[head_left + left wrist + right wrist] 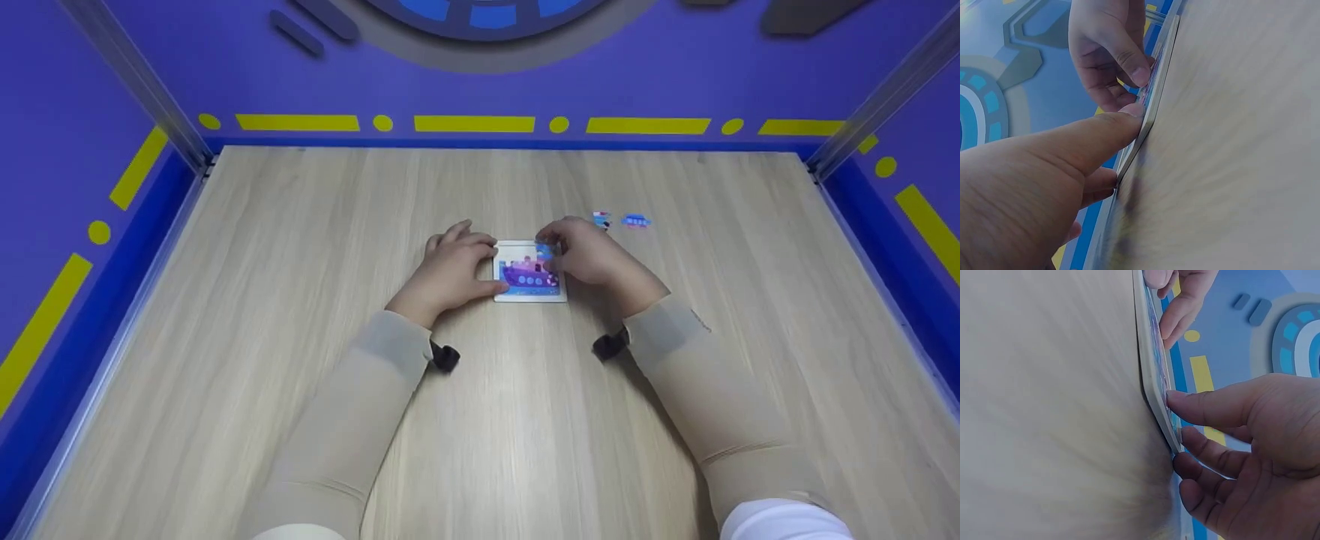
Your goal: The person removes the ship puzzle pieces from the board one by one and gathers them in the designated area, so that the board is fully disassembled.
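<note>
A small square puzzle board (pixel 529 298) with a white frame lies flat on the table, showing a purple and pink ship over blue water. The picture's upper left part is white. At the board's left side, my left hand (pixel 452 271) holds it, thumb on the lower left corner and fingers at the upper left edge. My right hand (pixel 589 251) is at the upper right corner, thumb and index finger about a blue puzzle piece (pixel 545 251) there. In the right wrist view, the right thumb (pixel 1207 406) touches the picture; other fingertips meet the board's edge.
Two loose puzzle pieces lie beyond my right hand: a blue bus-like one (pixel 636 221) and a multicoloured one (pixel 601 220). The wood-grain table (pixel 480 420) is bordered by purple-blue walls (pixel 480 97) with yellow marks.
</note>
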Tool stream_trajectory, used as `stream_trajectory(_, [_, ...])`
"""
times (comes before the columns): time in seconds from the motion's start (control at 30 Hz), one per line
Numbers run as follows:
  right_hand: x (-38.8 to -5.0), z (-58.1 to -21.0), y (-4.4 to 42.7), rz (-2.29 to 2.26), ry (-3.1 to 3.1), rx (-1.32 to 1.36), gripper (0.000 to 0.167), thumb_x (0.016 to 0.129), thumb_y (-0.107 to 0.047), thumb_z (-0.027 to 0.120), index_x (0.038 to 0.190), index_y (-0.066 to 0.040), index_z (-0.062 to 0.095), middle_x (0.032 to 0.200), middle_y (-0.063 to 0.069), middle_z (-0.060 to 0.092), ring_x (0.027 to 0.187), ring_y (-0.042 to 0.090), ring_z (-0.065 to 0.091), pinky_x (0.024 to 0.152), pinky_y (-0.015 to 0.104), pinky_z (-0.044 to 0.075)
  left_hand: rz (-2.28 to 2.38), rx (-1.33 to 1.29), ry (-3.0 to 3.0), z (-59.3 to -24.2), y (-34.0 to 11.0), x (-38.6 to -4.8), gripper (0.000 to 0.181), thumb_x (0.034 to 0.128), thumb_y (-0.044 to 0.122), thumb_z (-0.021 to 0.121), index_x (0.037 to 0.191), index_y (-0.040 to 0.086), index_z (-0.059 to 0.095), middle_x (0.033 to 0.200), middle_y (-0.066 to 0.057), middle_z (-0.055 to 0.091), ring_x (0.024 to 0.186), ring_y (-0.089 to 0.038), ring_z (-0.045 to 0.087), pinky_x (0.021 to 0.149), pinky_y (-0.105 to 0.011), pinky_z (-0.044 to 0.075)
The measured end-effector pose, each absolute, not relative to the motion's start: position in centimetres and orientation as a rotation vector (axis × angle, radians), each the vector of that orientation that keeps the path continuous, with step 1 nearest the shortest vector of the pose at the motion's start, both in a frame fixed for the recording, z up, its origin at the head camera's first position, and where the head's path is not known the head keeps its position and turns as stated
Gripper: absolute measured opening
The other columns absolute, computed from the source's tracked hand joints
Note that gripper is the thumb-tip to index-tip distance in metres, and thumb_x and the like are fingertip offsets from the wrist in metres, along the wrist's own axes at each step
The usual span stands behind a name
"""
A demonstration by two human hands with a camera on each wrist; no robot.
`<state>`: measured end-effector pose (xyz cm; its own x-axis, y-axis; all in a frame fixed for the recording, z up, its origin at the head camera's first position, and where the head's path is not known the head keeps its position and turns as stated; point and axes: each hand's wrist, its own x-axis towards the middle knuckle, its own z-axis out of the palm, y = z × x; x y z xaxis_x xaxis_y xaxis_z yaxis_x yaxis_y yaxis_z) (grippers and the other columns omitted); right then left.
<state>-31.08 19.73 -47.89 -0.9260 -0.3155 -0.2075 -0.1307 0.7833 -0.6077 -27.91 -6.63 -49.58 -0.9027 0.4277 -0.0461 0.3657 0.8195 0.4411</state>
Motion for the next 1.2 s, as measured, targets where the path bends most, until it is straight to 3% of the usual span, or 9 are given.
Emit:
stream_trajectory(0.27, [-31.2,-47.8,19.8,-0.876,2.674,-0.324,0.037,0.105,-0.008,0.078,0.142,-0.006,0.077,0.142,0.017,0.068,0.125,0.035,0.062,0.118,0.057,0.053,0.649,0.625,2.858,-49.6,-6.6,-27.9,0.068,0.1007,0.056,0.083,0.152,0.013,0.072,0.171,0.002,0.058,0.177,-0.033,0.023,0.141,-0.064,0.019])
stream_trajectory(0.5, [-31.3,-47.9,20.1,-0.895,2.668,-0.378,0.037,0.102,-0.008,0.082,0.139,-0.009,0.078,0.135,0.017,0.07,0.117,0.034,0.061,0.107,0.052,0.054,0.645,0.633,2.853,-49.8,-6.6,-28.0,0.069,0.101,0.057,0.082,0.153,0.013,0.072,0.171,0.001,0.058,0.177,-0.034,0.022,0.141,-0.064,0.019])
stream_trajectory(0.93, [-31.9,-48.1,21.3,-1.034,2.605,-0.364,0.033,0.107,-0.004,0.072,0.138,-0.011,0.08,0.122,0.015,0.069,0.111,0.029,0.056,0.099,0.041,0.047,0.638,0.633,2.861,-49.9,-6.6,-28.1,0.068,0.1008,0.057,0.083,0.152,0.013,0.072,0.171,0.001,0.059,0.177,-0.035,0.023,0.141,-0.065,0.02])
stream_trajectory(1.2, [-32.0,-47.9,21.3,-1.043,2.595,-0.286,0.027,0.109,-0.008,0.072,0.135,-0.011,0.081,0.121,0.014,0.07,0.112,0.029,0.058,0.1,0.041,0.049,0.641,0.629,2.858,-49.7,-6.6,-28.1,0.069,0.1005,0.057,0.083,0.152,0.013,0.072,0.171,0.001,0.058,0.177,-0.035,0.023,0.141,-0.064,0.019])
